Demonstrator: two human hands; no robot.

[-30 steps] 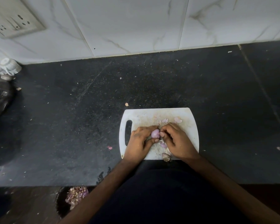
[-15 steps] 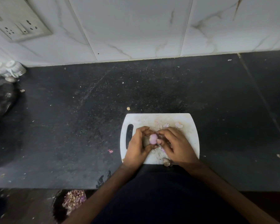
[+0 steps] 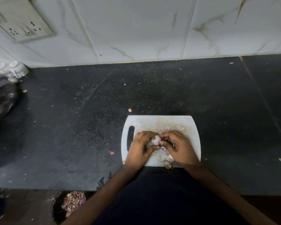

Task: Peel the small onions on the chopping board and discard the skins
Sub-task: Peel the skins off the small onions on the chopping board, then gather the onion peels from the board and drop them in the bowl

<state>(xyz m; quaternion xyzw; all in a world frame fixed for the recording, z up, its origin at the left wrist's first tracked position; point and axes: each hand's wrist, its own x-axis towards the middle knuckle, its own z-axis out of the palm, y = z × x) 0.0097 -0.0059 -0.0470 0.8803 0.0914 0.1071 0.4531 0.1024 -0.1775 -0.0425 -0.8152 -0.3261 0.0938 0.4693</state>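
1. Holding a small onion [image 3: 156,140] in both hands over the middle of the chopping board [image 3: 193,140]. I see pale pink flesh showing, with a bit of brown at its left end.
2. Left hand [image 3: 140,148] is curled around the onion from the left, fingers wrapped over the top and thumb underneath.
3. Right hand [image 3: 179,147] pinches at the onion's right side with thumb and fingertips. It also grips something dark and thin across the fingers; I cannot tell what it is.
4. The two hands are touching at the onion, fingertips together.
5. The board is white with a slot handle on its left, and it lies near the front edge of the counter [image 3: 71,127], right of centre.
6. Skin scraps [image 3: 180,127] lie on the board towards its back right corner, and more sit under the hands.
7. One brownish onion piece [image 3: 167,164] rests at the board's front edge.
8. A pink scrap [image 3: 111,152] lies on the counter just left of the board, and a pale one [image 3: 129,110] just behind its back left corner.
9. A pile of peels [image 3: 73,200] sits in a dark container below the counter's front edge, to the left.
10. A wall socket [image 3: 21,21] is on the tiles at top left.
11. White ribbed caps [image 3: 15,69] stand at the counter's back left corner.
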